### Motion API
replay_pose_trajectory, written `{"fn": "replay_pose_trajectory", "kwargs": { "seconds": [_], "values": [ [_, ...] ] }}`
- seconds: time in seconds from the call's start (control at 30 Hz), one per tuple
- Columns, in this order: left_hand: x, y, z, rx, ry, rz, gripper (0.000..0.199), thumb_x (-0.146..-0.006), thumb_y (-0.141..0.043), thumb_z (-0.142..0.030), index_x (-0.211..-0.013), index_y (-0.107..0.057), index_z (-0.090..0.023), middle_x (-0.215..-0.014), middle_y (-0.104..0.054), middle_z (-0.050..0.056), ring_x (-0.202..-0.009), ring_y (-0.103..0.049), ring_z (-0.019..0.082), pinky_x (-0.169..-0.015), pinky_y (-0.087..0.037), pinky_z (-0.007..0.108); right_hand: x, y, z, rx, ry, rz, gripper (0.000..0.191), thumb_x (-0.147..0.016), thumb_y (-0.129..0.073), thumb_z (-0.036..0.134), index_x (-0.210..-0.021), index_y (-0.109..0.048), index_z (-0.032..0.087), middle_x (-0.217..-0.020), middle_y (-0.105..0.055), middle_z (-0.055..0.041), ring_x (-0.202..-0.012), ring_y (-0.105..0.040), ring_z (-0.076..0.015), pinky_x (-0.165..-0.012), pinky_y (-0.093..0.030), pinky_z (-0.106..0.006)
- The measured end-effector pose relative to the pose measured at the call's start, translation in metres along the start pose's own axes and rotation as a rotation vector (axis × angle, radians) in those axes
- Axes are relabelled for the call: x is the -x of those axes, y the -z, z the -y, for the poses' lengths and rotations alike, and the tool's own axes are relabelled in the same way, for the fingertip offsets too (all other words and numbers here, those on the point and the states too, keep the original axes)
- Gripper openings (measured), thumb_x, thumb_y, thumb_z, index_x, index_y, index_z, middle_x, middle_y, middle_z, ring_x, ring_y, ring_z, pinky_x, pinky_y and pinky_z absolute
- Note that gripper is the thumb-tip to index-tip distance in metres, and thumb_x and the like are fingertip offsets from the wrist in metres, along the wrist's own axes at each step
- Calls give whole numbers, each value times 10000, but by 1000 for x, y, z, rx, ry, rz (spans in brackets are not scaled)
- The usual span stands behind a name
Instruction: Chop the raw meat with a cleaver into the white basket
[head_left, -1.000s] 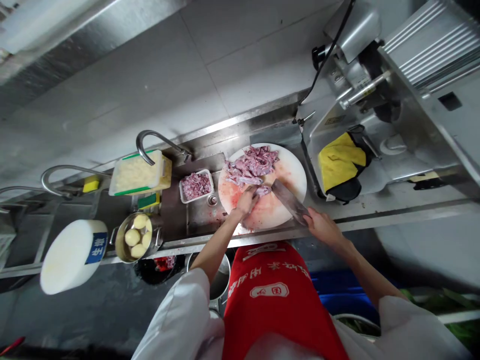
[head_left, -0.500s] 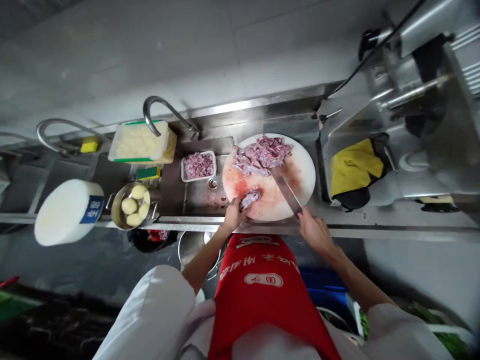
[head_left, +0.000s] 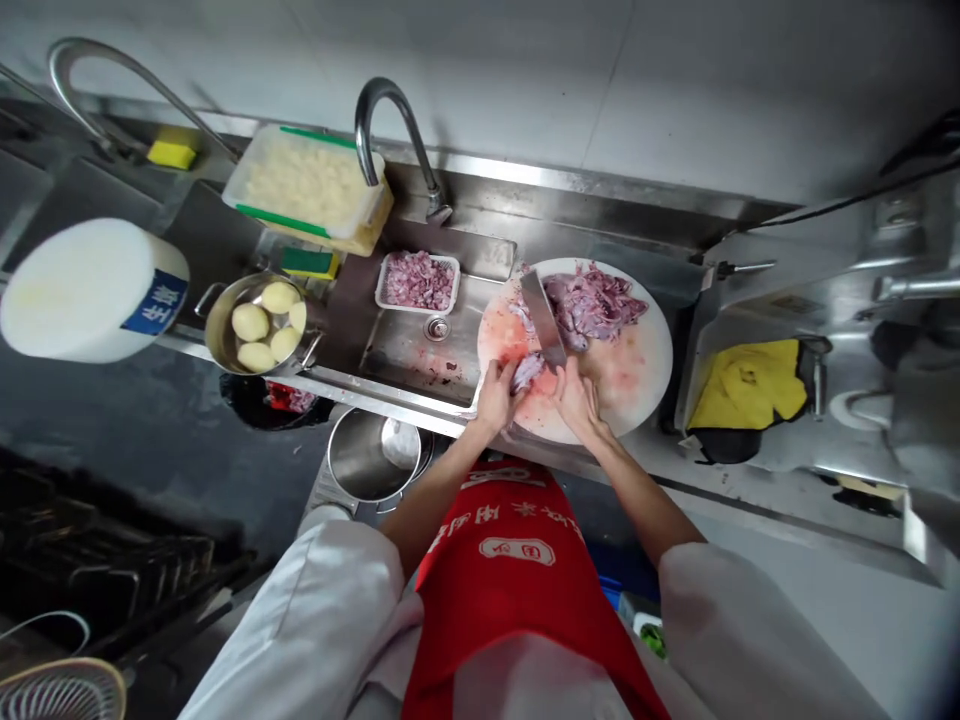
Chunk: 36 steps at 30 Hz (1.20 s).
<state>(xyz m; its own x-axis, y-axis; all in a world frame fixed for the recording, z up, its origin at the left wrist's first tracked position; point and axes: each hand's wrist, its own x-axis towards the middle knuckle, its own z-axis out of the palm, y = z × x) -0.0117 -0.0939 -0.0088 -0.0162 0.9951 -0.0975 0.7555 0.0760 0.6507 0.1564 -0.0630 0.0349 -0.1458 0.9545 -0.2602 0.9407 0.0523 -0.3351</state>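
A round white cutting board (head_left: pixel 637 385) lies over the sink, stained red. At its left front, my left hand (head_left: pixel 496 398) is closed on a small piece of meat (head_left: pixel 528 372). Close by on the right, my right hand (head_left: pixel 577 400) grips a cleaver (head_left: pixel 543 318), whose broad blade points away from me, between the small piece and a larger heap of raw meat (head_left: pixel 596 305). The cleaver's handle is hidden in my fingers.
Left of the board, a white tray of chopped meat (head_left: pixel 418 281) stands in the sink. Further left are a pot of peeled potatoes (head_left: pixel 217 330), a lidded tub (head_left: pixel 300 185), a faucet (head_left: pixel 409 120) and a white round block (head_left: pixel 82 290). A yellow cloth (head_left: pixel 750 384) lies right.
My right hand has moved left with the cleaver, close to my left hand. The blade has left the front of the heap and is now beside the small piece. The camera view has turned.
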Motion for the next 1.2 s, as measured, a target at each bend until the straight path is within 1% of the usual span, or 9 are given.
{"fn": "replay_pose_trajectory", "kwargs": {
  "seconds": [0.07,0.23,0.37,0.5,0.57,0.7,0.77,1.0,1.2],
  "values": [
    [-9,-6,-2,-80,-39,-11,607,-869,-699,-394,-1409,-526,-177,-1340,-505,167,-1183,-545,315,-1016,-473,440,-2,0,-7,24,-58,-7,441,-1043,-211,345,-1235,-527,105,-842,-715,-152,-692,-643,-255,-605,-345,-323],
    [-26,-10,-5,-17,-109,-11,263,-897,-647,-254,-1138,-632,-151,-1324,-555,176,-1233,-494,332,-1073,-414,484,12,2,-26,52,-87,-76,449,-1026,-232,336,-1204,-551,75,-852,-707,-177,-698,-635,-263,-622,-344,-332],
    [-11,26,23,316,-60,-36,213,-882,-554,-114,-1088,-570,-167,-1070,-673,83,-957,-630,197,-887,-529,323,29,4,-28,32,-40,-42,451,-1028,-232,349,-1196,-561,91,-834,-707,-160,-723,-635,-256,-627,-350,-320],
    [-5,76,59,243,80,-141,200,-891,-484,-125,-1086,-511,-165,-906,-647,47,-814,-627,181,-771,-528,305,31,4,-19,29,14,124,408,-1030,-277,334,-1263,-540,127,-839,-718,-123,-728,-648,-244,-622,-356,-306],
    [-13,84,61,158,83,-116,236,-884,-544,-163,-1118,-514,-176,-933,-651,48,-857,-643,195,-794,-526,306,28,4,-15,44,4,187,392,-1031,-295,323,-1285,-534,144,-854,-723,-117,-742,-661,-244,-629,-368,-302],
    [-28,55,33,-38,96,117,361,-847,-671,-212,-1177,-526,-193,-959,-655,77,-888,-665,243,-813,-522,336,23,3,-16,78,-60,204,384,-1035,-311,301,-1318,-510,137,-936,-730,-142,-814,-688,-258,-673,-407,-309],
    [-27,35,22,-74,98,154,431,-810,-723,-203,-1196,-530,-200,-1057,-632,97,-917,-662,247,-831,-526,342,22,4,-17,92,-82,213,374,-1035,-330,287,-1328,-497,127,-954,-728,-151,-848,-695,-266,-700,-420,-317],
    [6,17,47,137,-136,-72,320,-844,-748,-294,-1111,-616,-177,-1224,-515,117,-1218,-549,234,-1059,-477,346,17,8,4,62,-77,172,389,-1055,-265,310,-1317,-480,119,-932,-723,-160,-816,-689,-271,-675,-407,-323],
    [10,7,61,194,-217,-87,167,-923,-670,-317,-1026,-708,-192,-1177,-561,108,-1188,-564,218,-1040,-481,364,5,-12,36,-42,-40,87,469,-1067,-179,403,-1251,-496,110,-833,-699,-154,-704,-642,-249,-577,-333,-304]
  ]
}}
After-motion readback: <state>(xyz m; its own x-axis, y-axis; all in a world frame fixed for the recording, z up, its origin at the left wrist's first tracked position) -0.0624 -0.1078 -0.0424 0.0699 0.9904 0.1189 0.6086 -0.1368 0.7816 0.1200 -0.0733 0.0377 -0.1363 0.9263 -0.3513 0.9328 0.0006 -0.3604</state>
